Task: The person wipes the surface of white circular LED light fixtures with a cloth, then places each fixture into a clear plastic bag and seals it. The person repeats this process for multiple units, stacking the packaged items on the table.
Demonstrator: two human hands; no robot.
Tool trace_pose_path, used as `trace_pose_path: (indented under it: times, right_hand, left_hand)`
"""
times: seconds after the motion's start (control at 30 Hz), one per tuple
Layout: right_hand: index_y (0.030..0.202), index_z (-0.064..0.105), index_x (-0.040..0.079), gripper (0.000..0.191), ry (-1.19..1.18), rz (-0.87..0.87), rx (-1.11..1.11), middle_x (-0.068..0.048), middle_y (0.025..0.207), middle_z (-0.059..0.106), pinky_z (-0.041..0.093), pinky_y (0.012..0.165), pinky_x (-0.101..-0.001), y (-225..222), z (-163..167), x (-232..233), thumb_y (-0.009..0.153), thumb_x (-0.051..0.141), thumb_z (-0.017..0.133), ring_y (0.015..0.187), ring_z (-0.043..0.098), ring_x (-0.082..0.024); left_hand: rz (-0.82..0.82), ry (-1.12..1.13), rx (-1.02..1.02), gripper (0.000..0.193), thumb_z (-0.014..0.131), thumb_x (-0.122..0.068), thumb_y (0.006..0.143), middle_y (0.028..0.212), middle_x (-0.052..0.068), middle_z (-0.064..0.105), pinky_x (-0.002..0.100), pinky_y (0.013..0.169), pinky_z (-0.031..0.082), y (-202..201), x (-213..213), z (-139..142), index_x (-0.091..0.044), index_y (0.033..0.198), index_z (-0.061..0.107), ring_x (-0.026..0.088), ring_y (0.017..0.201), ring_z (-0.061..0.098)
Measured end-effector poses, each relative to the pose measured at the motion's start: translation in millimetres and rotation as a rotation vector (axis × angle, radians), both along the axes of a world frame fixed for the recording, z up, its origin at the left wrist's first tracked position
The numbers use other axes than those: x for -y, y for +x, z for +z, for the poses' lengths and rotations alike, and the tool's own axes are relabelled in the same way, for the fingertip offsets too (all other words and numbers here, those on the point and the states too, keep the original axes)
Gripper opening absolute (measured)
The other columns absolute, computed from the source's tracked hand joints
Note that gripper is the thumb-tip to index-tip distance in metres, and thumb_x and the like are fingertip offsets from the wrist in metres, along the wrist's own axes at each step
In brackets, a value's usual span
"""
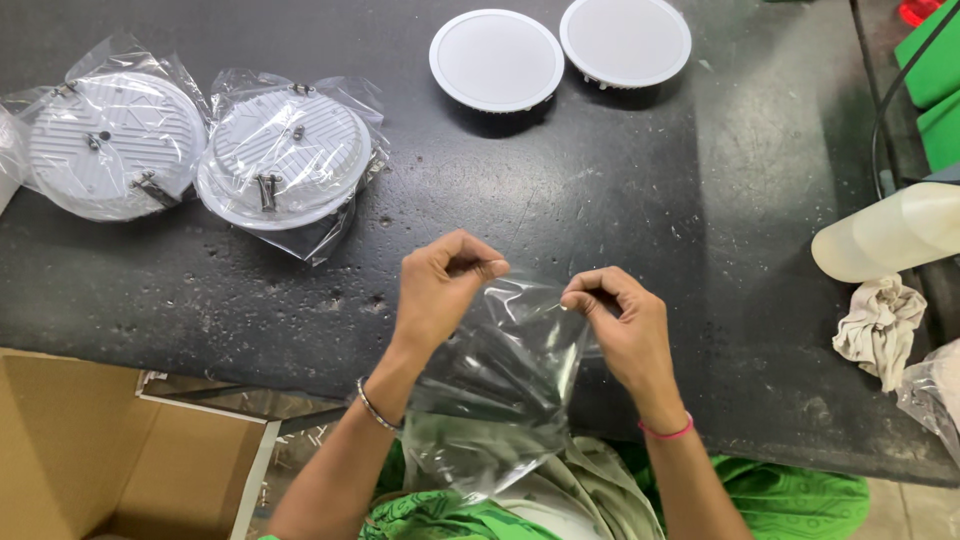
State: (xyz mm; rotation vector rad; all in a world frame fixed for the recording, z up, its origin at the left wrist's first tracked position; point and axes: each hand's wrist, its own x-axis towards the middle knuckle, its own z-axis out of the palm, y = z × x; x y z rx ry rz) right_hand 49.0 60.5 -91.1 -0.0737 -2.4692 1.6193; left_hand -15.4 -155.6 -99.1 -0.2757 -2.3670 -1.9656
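My left hand (440, 290) and my right hand (622, 325) each pinch one side of the top edge of a clear plastic bag (500, 390), pulling its mouth apart over the near edge of the black table (650, 200). The bag hangs down toward my lap and looks empty. At the far centre lie two round white light fixtures, one on the left (497, 58) and one on the right (625, 40), face up and unwrapped. Two more round fixtures sit in clear bags at the far left, one at the edge (115, 140) and one beside it (285, 155), backs up.
An open cardboard box (110, 450) stands below the table's near edge at the left. A pale plastic bottle (890, 235) lies at the right above a crumpled rag (880, 325). Green crates (940, 90) and a black cable (885, 110) are at the far right.
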Motion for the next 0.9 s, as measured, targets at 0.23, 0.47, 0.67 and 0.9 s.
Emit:
trace_pose_path:
  times: [0.23, 0.47, 0.67, 0.9]
  right_hand:
    - [0.09, 0.069, 0.003, 0.022, 0.016, -0.116, -0.026, 0.0, 0.075, 0.065, 0.045, 0.065, -0.0232, 1, -15, 2, 0.105, 0.019, 0.07, 0.071, 0.055, -0.007]
    - [0.093, 0.076, 0.006, 0.022, -0.507, 0.144, 0.089, 0.002, 0.08, 0.065, 0.043, 0.069, -0.0246, -1, -25, -26, 0.091, 0.028, 0.074, 0.074, 0.053, -0.008]
    - [0.08, 0.067, 0.01, 0.033, -0.93, 0.533, 0.038, 0.004, 0.09, 0.06, 0.048, 0.091, -0.0298, -10, -33, -32, 0.094, 0.041, 0.071, 0.093, 0.057, -0.01]
    - [0.095, 0.052, 0.007, 0.034, -2.029, 0.893, -0.026, -0.003, 0.079, 0.052, 0.055, 0.072, -0.0315, -11, -63, -26, 0.12, 0.03, 0.054, 0.077, 0.06, -0.017]
  left_hand:
    - [-0.007, -0.05, 0.126, 0.037, 0.071, -0.034, 0.098, 0.059, -0.004, 0.055, 0.023, 0.049, 0.037, 10, -16, 4, -0.004, 0.078, 0.071, 0.003, 0.055, 0.047]
    - [-0.345, 0.261, 0.258, 0.029, 0.072, -0.032, 0.098, 0.069, -0.005, 0.055, 0.022, 0.06, 0.038, -17, 1, -6, -0.009, 0.08, 0.07, 0.007, 0.064, 0.048]
    - [-0.62, 0.796, 0.651, 0.03, 0.063, -0.029, 0.096, 0.081, 0.006, 0.07, 0.029, 0.072, 0.056, -30, -7, -21, -0.01, 0.073, 0.065, 0.017, 0.077, 0.068]
    - [-0.878, 1.098, 0.725, 0.023, 0.063, -0.024, 0.111, 0.07, -0.004, 0.057, 0.025, 0.063, 0.054, -35, -29, -27, -0.006, 0.097, 0.065, 0.005, 0.058, 0.055]
